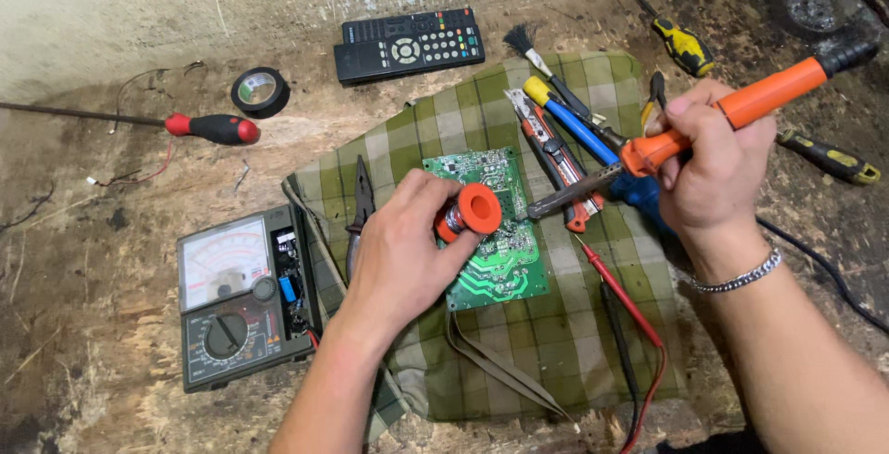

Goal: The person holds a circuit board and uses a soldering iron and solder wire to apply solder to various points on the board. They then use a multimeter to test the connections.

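Hands over the circuit board [495, 250]: left hand [403, 250] pinches orange solder spool [472, 211], right hand [718, 171] grips soldering iron [732, 111].

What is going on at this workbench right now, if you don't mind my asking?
A person works over a green circuit board lying on a checked cloth. The left hand holds an orange solder spool just above the board. The right hand grips an orange-handled soldering iron, its tip pointing towards the spool. An analogue multimeter sits left of the cloth.

Likely electronics repair workshop: multimeter [245, 298], circuit board [491, 232], screwdrivers, worn bench [83, 324].
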